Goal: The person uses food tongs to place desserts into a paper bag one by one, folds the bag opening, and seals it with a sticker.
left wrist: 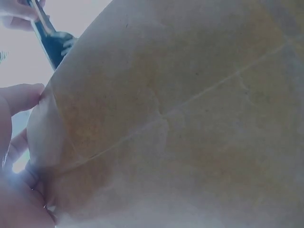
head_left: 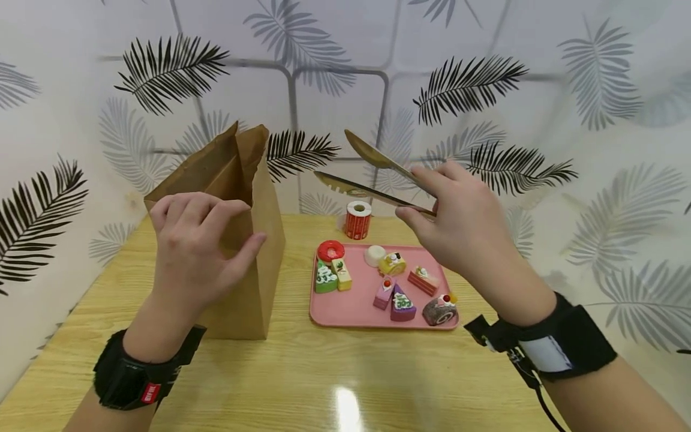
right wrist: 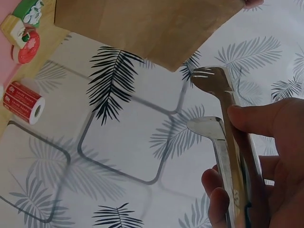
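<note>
My left hand [head_left: 202, 249] grips the near rim of a tall brown paper bag [head_left: 272, 228]; in the left wrist view its thumb and fingers lie on the paper [left wrist: 166, 114] at the edge. The bag stands upright with its mouth spread. My right hand [head_left: 464, 210] holds metal serving tongs [head_left: 378, 161] in the air, right of the bag and above a pink tray [head_left: 345, 309]. One arm of the tongs ends in a spoon, the other in a fork [right wrist: 209, 78]. Their tips stand apart with nothing between them.
Toy cakes lie on the tray: a red donut [head_left: 331, 251], a green slice [head_left: 326, 279], a purple slice [head_left: 402, 306], a chocolate roll [head_left: 438, 311] and several others. Behind the tray stands a red-and-white label roll [head_left: 358, 221]. A leaf-patterned curtain [head_left: 345, 54] backs the wooden table [head_left: 302, 378].
</note>
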`<control>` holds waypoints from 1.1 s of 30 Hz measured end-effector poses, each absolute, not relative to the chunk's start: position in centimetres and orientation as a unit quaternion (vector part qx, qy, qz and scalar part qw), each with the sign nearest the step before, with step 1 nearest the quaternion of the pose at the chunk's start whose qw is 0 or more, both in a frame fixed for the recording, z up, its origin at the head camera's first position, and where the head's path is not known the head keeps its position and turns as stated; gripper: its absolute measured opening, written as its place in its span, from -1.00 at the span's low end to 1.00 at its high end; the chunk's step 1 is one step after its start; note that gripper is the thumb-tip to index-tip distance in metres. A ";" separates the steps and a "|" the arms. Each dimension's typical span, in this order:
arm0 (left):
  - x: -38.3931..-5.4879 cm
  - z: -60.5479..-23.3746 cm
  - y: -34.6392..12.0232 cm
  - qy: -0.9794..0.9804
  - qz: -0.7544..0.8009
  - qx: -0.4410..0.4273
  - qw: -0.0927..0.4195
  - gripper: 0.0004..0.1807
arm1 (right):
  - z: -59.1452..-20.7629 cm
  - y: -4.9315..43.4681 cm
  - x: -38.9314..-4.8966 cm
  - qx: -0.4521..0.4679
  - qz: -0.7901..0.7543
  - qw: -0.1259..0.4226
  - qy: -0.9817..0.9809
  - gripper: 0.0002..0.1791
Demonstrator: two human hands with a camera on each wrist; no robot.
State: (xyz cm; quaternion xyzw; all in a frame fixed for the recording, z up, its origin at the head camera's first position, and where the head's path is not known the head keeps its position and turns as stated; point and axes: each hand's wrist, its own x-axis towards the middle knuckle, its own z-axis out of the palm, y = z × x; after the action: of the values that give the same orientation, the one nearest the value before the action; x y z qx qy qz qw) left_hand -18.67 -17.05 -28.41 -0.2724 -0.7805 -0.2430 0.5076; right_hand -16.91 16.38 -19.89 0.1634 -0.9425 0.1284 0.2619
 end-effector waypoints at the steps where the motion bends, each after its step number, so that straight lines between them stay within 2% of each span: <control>1: -18.7 -28.4 -17.1 -0.781 -0.243 -0.271 0.508 -0.58 | -20.0 16.7 -16.8 0.159 0.126 0.262 -0.944 -0.37; 10: -18.6 -28.4 -17.1 -0.781 -0.256 -0.260 0.506 -0.60 | -22.1 19.8 -16.2 0.142 0.133 0.269 -0.943 -0.42; 19: -18.5 -28.5 -17.1 -0.780 -0.261 -0.254 0.510 -0.60 | -24.6 21.8 -15.7 0.122 0.130 0.239 -0.955 -0.39; 26: -18.5 -28.6 -16.9 -0.778 -0.261 -0.258 0.510 -0.59 | -26.0 23.5 -15.3 0.118 0.116 0.239 -0.957 -0.43; 33: -18.5 -28.9 -16.9 -0.760 -0.265 -0.250 0.538 -0.62 | -27.7 25.3 -14.9 0.105 0.110 0.213 -0.965 -0.42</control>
State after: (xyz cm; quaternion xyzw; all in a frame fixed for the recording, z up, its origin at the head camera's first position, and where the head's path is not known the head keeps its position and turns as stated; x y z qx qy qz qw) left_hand -18.50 -16.93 -28.85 -0.2504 -0.7600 -0.2655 0.5378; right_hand -14.92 25.25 -27.67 0.1048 -0.9653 0.1097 0.2125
